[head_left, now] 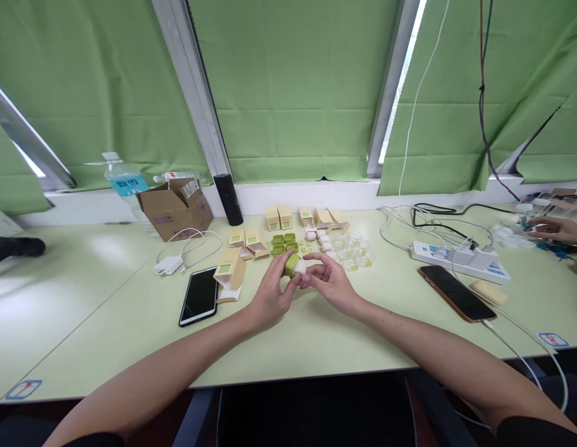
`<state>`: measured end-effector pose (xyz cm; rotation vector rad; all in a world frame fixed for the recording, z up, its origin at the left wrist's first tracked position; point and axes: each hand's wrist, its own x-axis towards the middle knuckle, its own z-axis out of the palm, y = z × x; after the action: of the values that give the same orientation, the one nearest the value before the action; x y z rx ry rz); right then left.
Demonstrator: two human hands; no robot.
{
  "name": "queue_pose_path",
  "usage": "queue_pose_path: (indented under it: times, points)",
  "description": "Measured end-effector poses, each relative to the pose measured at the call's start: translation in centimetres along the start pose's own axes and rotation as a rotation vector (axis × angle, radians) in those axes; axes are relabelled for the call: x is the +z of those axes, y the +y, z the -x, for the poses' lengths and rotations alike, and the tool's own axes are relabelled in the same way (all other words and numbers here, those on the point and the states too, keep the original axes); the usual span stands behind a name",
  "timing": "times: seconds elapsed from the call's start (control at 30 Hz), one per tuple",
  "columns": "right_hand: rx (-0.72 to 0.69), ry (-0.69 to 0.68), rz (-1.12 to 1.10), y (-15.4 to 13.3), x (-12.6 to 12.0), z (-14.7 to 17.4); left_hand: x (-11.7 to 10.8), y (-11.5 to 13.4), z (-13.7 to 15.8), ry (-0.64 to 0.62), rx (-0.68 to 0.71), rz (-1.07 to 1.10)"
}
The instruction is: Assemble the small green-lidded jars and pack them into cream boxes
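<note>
Over the middle of the table my left hand [271,293] is closed around a small green container [291,264]. A whitish rounded piece [300,267] sits against the container's right end. My right hand [332,284] has its thumb and fingers pinched at that whitish piece. Just beyond my hands stand several green square cups [284,239] in rows, with tiny yellow parts [306,245] beside them. Several whitish pieces [324,242] and clear plastic cups [356,251] lie to the right of these.
Small yellow cartons [230,270] stand left and behind. A phone [200,297] lies left; another phone [457,293] and a power strip [460,261] lie right among cables. Farther back are a cardboard box [174,210] and a black cylinder [228,200]. Another person's hand [551,230] reaches in at far right.
</note>
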<state>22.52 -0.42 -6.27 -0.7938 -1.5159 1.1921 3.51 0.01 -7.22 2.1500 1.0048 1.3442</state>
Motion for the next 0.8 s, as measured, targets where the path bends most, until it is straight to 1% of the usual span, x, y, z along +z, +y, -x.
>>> queue_pose_path:
  times: [0.07,0.17,0.23,0.3,0.37,0.47,0.63,0.7,0.8]
  points:
    - [-0.161,0.041,0.278,0.0,-0.3,0.3,-0.1,0.2,-0.3,0.0,-0.098,0.152]
    - [-0.498,0.112,0.704,0.1,-1.0,0.5,-0.3,0.8,-0.6,-0.044,-0.21,0.326]
    - [-0.68,0.122,0.894,0.2,-1.3,0.5,-0.3,1.2,-0.8,-0.073,-0.248,0.389]
    - [-0.79,0.109,1.0,0.2,-1.4,0.3,-0.1,1.4,-0.8,-0.092,-0.27,0.433]
    - [-0.84,0.1,1.028,0.3,-1.3,0.2,0.1,1.6,-0.7,-0.107,-0.28,0.471]
    - [-0.855,0.091,1.026,0.5,-1.2,0.1,0.4,1.6,-0.6,-0.125,-0.289,0.489]
    - [-0.9,0.065,1.032,0.9,-1.3,0.0,0.8,1.3,-0.3,-0.117,-0.308,0.427]
    - [-0.92,0.061,1.037,0.9,-1.3,-0.1,0.9,1.1,-0.2,-0.104,-0.297,0.388]
    - [-0.915,0.049,1.047,0.8,-1.2,-0.1,1.1,0.9,-0.1,-0.07,-0.266,0.349]
